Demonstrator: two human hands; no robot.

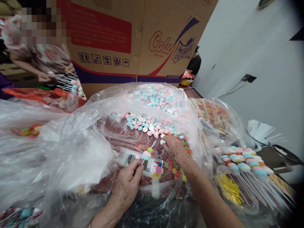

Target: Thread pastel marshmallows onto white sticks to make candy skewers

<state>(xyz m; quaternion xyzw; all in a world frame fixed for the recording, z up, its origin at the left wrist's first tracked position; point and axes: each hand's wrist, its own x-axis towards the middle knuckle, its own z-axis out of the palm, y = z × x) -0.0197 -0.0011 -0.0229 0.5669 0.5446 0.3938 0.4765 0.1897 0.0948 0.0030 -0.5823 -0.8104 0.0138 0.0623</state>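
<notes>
My left hand [128,182] is closed round a thin white stick [149,150] that carries a few pastel candies near its tip. My right hand [174,148] reaches into the open clear plastic bag [78,142] and pinches a white marshmallow candy [162,142] at the edge of a pile of pink, blue and white marshmallows [147,125]. Small coloured ring candies [174,167] lie under and around my right wrist.
A large Cola cardboard box [133,41] stands behind the bag. Finished candy skewers [244,161] lie at the right beside gold twist ties [228,188] and white sticks [261,131]. Another person's hands [45,76] hold skewers at the far left. A further bag of sweets [215,115] sits right.
</notes>
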